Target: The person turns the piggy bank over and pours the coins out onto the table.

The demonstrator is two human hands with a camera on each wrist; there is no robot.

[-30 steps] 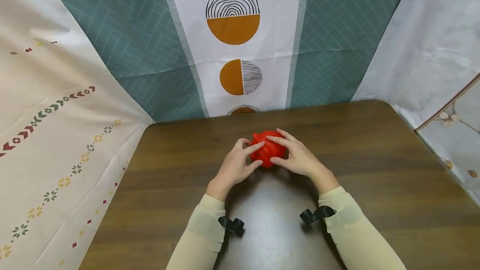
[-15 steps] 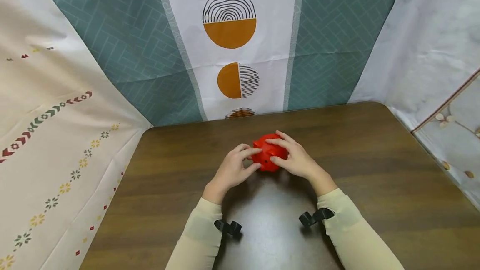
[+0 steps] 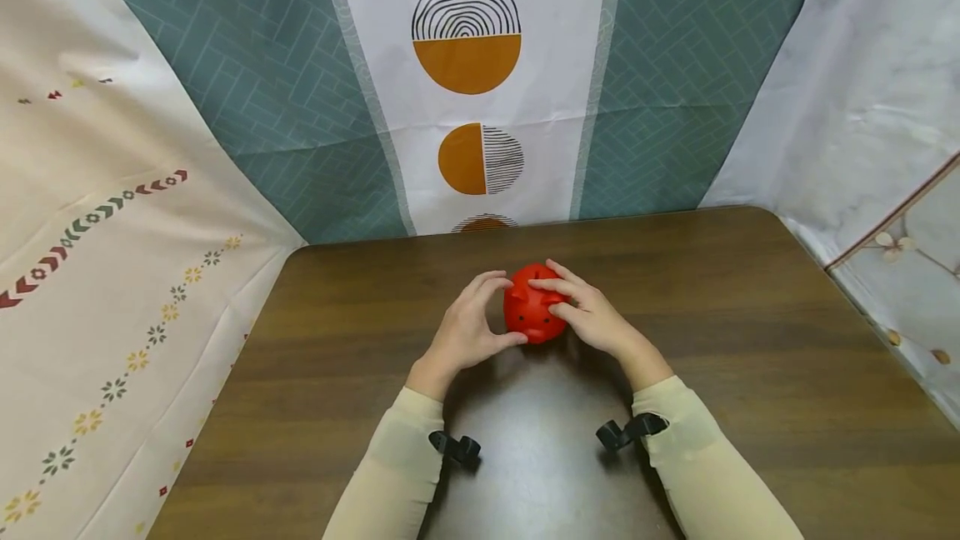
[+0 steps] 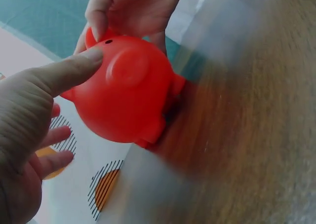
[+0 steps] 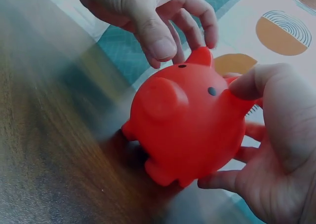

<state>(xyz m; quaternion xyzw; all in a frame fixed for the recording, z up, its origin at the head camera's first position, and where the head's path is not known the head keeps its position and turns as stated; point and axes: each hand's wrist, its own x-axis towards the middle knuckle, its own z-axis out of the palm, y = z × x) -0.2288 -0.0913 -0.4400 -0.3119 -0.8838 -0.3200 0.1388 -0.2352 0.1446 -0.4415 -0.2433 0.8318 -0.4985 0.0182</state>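
A red piggy bank (image 3: 527, 309) stands upright on the wooden table, its snout and black eyes toward me and a slot showing on top. With thumb and spread fingers, my right hand (image 3: 596, 319) holds its right side; in the right wrist view that hand's thumb (image 5: 249, 82) presses by an ear. My left hand (image 3: 465, 327) curves loosely around the left side. Its fingers stand off the bank, and its thumb (image 4: 74, 71) lies close to the front in the left wrist view; contact there I cannot tell.
The brown wooden table (image 3: 360, 407) extends on both sides of the arms. A teal and white patterned cloth (image 3: 300, 82) hangs behind it, with a cream cloth (image 3: 150, 257) at left and a pale cloth (image 3: 847, 107) at right. Each wrist wears a black camera mount (image 3: 630, 432).
The piggy bank has turned so its face, formerly toward the lower left, now points toward me. My left fingers have spread away from it; my right hand stays on it.
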